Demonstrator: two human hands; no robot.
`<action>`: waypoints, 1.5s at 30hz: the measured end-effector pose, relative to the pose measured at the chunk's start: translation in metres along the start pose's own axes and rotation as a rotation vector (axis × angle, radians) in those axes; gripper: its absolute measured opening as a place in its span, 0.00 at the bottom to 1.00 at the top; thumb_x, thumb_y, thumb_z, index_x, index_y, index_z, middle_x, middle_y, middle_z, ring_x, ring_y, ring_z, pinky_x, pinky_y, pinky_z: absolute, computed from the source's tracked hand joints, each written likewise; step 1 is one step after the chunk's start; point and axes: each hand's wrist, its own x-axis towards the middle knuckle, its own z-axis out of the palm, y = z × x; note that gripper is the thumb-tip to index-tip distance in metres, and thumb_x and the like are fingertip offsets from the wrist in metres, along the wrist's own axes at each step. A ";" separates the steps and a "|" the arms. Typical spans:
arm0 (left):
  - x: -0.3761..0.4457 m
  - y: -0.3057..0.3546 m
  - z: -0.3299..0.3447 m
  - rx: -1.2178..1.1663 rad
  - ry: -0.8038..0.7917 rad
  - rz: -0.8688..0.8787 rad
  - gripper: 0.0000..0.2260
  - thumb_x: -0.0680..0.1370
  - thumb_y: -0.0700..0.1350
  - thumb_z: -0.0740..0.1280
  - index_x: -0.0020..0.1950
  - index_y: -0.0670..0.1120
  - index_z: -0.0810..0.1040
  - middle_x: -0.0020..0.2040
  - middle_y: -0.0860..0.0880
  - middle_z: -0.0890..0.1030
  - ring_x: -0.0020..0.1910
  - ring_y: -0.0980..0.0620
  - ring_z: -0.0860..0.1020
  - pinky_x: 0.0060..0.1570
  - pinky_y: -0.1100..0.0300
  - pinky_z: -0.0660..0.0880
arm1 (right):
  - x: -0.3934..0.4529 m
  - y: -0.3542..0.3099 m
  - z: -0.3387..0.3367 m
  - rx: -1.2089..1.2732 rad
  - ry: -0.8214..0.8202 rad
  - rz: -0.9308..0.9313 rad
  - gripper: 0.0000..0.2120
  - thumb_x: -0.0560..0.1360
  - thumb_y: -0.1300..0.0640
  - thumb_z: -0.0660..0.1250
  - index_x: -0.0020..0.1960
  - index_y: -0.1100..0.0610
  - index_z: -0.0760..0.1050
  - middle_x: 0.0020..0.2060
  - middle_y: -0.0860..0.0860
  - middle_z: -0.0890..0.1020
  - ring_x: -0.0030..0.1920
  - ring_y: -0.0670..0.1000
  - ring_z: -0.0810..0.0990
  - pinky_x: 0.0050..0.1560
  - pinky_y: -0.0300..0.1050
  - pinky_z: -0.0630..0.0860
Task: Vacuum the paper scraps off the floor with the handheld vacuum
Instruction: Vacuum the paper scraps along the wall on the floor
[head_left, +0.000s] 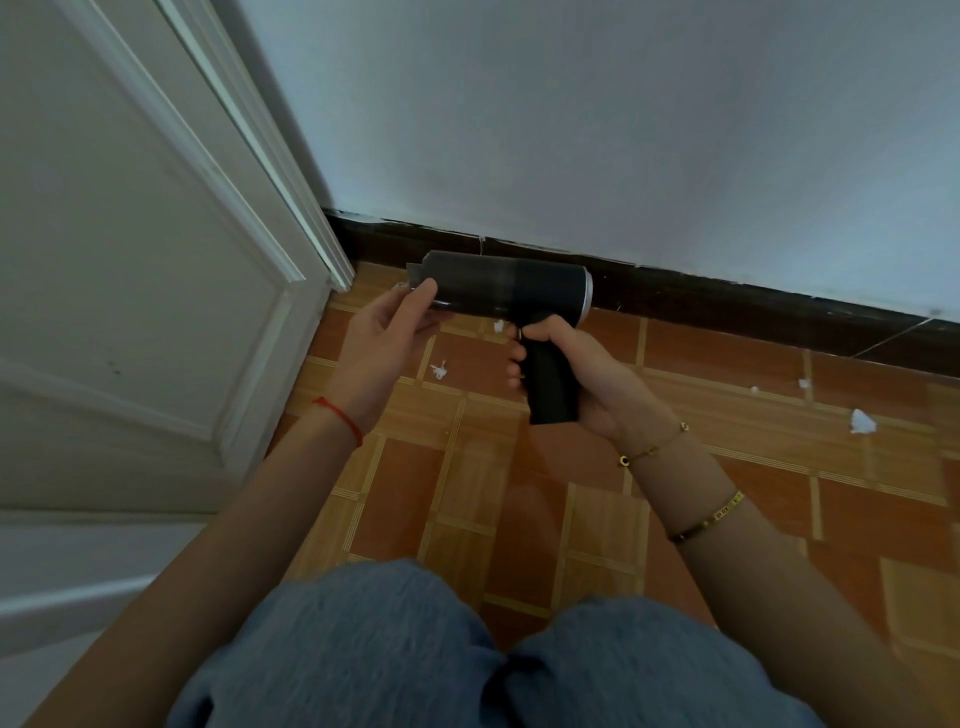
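A black handheld vacuum (511, 291) is held above the floor, its barrel level and its nozzle pointing left. My right hand (576, 371) is wrapped around its pistol grip. My left hand (387, 332) cups the smoky front end of the barrel, thumb on top. White paper scraps lie on the brown tiled floor: one (439, 370) under the vacuum, a small one (498, 326) by the handle, and a bigger one (862, 421) at the far right with two tiny bits (804, 383) behind it.
A white panelled door (140, 291) fills the left side. A pale wall with a dark skirting board (701, 296) runs along the back. My knees in blue fabric (467, 660) fill the bottom of the view.
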 end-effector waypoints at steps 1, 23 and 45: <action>0.000 0.001 -0.001 -0.003 0.000 0.001 0.14 0.82 0.50 0.62 0.63 0.45 0.78 0.59 0.45 0.83 0.59 0.52 0.82 0.66 0.54 0.75 | 0.000 0.000 0.001 0.001 0.001 -0.003 0.08 0.75 0.59 0.65 0.52 0.60 0.73 0.35 0.52 0.78 0.36 0.50 0.78 0.41 0.43 0.79; 0.027 -0.075 -0.027 0.523 0.060 0.091 0.19 0.80 0.55 0.65 0.67 0.47 0.76 0.57 0.55 0.79 0.54 0.62 0.77 0.55 0.67 0.73 | 0.020 0.022 -0.013 -0.229 0.234 -0.128 0.07 0.77 0.63 0.65 0.54 0.62 0.74 0.36 0.57 0.82 0.35 0.53 0.82 0.38 0.44 0.81; 0.046 -0.252 -0.043 1.230 0.160 0.141 0.25 0.84 0.53 0.52 0.80 0.45 0.58 0.79 0.44 0.60 0.80 0.45 0.54 0.78 0.38 0.47 | 0.116 0.113 -0.056 -0.949 0.413 -0.267 0.14 0.73 0.44 0.71 0.51 0.52 0.76 0.31 0.39 0.74 0.32 0.41 0.74 0.36 0.37 0.71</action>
